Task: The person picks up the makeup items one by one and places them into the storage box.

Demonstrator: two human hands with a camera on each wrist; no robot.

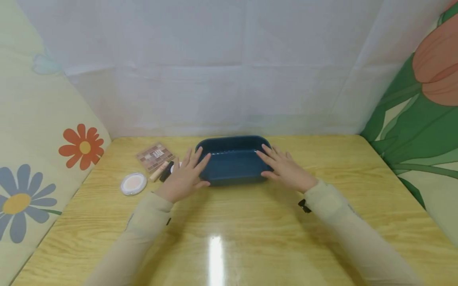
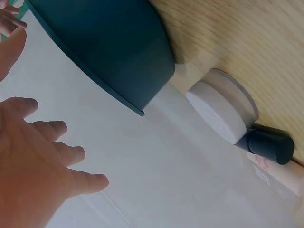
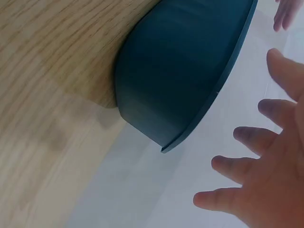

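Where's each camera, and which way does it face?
Head: on the head, looking forward and down at the blue bin on the table; left hand, right hand and sleeves show.
Left wrist: on that wrist, facing the bin's side; left hand and part of the right show.
Right wrist: on that wrist, facing the bin's side; right hand, part of the left.
Wrist views share: bin, table, both hands.

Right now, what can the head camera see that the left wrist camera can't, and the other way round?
Only the head view shows the pink round compact, the orange flower and the blue flower. Only the left wrist view shows the white round container whole. Both show the dark blue bin, left hand, right hand, black tube, peach tube and wooden table.
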